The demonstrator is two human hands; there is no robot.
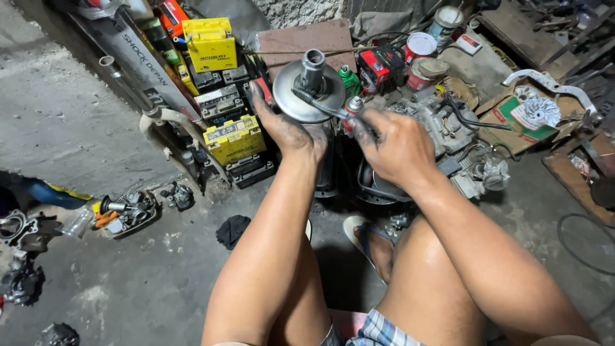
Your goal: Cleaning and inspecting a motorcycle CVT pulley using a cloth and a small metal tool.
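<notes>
Near: bare knees, sandalled foot (pixel 371 240) on concrete floor (pixel 128 282). Left hand (pixel 288 131) grips rim of metal pulley disc (pixel 301 102), palm against its face; hub shaft points up and away. Right hand (pixel 394 147) closed around red-handled wrench (pixel 333 112), long axis running left to the hub. Beyond disc: engine block (pixel 442 122) right, yellow batteries (pixel 234 138) left.

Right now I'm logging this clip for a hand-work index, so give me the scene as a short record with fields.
Setting: concrete floor crowded with engine parts
Left hand: left hand grips the rim of a round metal pulley disc
Right hand: right hand holds a wrench set against the disc's hub
Nearby: yellow batteries, red-and-white cans, black rag
Posture: seated, bare knees, sandal
</notes>
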